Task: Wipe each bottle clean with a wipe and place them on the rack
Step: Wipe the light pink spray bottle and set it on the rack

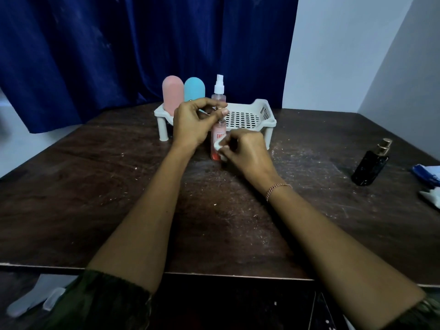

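We see the left hand (192, 125) closed around the top of a pink bottle (217, 139) with red lettering, fingers pinched at its cap and holding it upright on the dark wooden table (95, 186), just in front of the rack (257, 108). The right hand (245, 153) is curled around a white wipe (217, 145) and presses it against the lower side of that bottle; a beaded bracelet (277, 188) circles the right wrist. The rack is white plastic on short legs with a perforated floor, and it already carries 3 items along its left part: a pink capsule bottle (172, 95), a blue capsule bottle (194, 89) right beside it, and a clear spray bottle (219, 89) with a white nozzle, standing behind the left hand. The right part of the rack floor is bare. Well apart, near the table's right edge, stands a black bottle (371, 167) with a gold pump top, and beyond it a blue-and-white packet (427, 175) is cut off by the frame. A deep blue curtain (119, 44) hangs behind the table.
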Demonstrator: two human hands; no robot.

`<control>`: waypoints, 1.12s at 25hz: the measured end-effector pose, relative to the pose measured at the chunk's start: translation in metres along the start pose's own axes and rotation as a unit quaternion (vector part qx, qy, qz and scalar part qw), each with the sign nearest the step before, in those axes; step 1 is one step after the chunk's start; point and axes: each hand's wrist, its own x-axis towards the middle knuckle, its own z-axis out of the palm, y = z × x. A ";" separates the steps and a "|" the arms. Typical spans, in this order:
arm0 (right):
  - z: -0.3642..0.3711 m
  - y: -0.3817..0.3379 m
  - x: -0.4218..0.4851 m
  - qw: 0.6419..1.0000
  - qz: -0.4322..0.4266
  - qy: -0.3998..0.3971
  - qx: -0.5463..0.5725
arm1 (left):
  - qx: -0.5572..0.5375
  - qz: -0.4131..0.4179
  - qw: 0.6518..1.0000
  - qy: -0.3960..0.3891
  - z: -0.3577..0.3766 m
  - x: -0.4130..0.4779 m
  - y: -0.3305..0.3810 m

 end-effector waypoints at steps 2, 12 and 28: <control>-0.001 0.000 0.001 0.999 0.003 0.029 0.018 | 0.002 -0.001 1.000 -0.001 0.000 0.000 0.000; -0.002 -0.002 -0.001 0.999 -0.002 0.028 -0.024 | 0.013 0.000 1.000 0.001 -0.001 -0.002 0.001; 0.000 -0.003 -0.003 0.999 -0.004 0.031 -0.021 | -0.005 0.009 1.000 0.011 0.000 -0.001 -0.001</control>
